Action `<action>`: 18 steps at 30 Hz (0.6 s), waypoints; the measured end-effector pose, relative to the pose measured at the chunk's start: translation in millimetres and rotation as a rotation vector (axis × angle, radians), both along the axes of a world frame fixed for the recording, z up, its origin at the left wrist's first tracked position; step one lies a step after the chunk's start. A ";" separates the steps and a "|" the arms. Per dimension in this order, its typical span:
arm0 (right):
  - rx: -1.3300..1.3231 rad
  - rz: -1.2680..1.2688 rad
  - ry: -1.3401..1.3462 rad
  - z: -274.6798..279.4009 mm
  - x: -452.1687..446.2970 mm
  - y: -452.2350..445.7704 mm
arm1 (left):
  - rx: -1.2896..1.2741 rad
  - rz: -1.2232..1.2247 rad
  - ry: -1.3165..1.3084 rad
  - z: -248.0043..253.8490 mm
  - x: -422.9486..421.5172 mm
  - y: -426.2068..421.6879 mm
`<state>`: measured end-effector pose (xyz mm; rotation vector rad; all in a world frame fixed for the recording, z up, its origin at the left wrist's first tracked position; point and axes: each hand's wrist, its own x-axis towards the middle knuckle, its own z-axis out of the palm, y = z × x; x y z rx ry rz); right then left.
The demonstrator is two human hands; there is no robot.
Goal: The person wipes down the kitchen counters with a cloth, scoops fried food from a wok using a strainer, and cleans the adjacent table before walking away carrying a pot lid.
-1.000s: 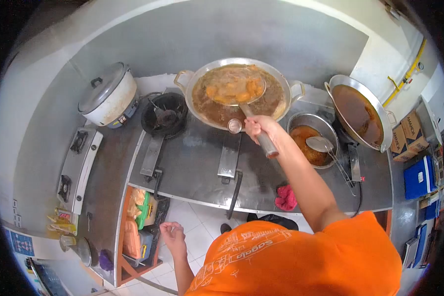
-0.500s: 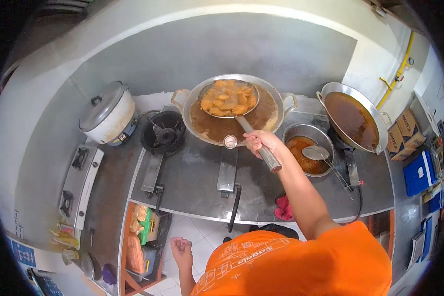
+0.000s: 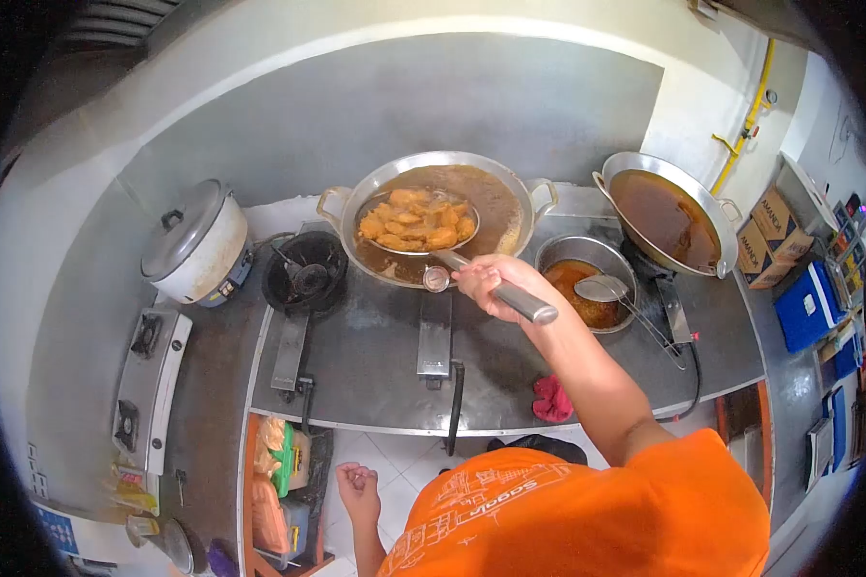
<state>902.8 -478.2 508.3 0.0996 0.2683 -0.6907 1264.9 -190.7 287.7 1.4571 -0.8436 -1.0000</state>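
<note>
My right hand (image 3: 496, 282) is wrapped around the metal handle of a large round skimmer (image 3: 449, 258). Browned fried pieces (image 3: 419, 219) fill its basket, which sits low in the dark oil at the left side of a wide two-handled wok (image 3: 543, 198). The kind of food is not clear. A round dial thermometer (image 3: 435, 279) is at the wok's front rim, just left of my right hand. Down by the counter's front edge, my left hand (image 3: 358, 489) hangs with curled fingers and nothing visible in them.
Right of the wok stands a pot (image 3: 548, 252) of oil with a smaller wire strainer (image 3: 601, 288) in it. Beyond is a second wok (image 3: 606, 183) of dark oil. An unused burner (image 3: 305, 272) and a rice cooker (image 3: 197, 240) stand left. A red cloth (image 3: 551, 399) lies near the edge.
My right hand has lowered the skimmer with the fried pieces into the oil and shifted it left within the wok. My left hand stays curled. The view has shifted slightly.
</note>
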 end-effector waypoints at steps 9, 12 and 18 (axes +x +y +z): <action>0.150 -0.413 -0.151 18.1 55.0 -19.8 | -0.020 0.025 0.006 3.0 6.7 -0.7; 0.219 -0.533 -0.040 14.2 70.3 -31.0 | -0.020 0.037 -0.001 2.4 10.3 3.6; -0.113 -0.361 0.111 -16.5 52.6 -36.2 | -0.007 0.077 0.017 5.3 15.2 16.6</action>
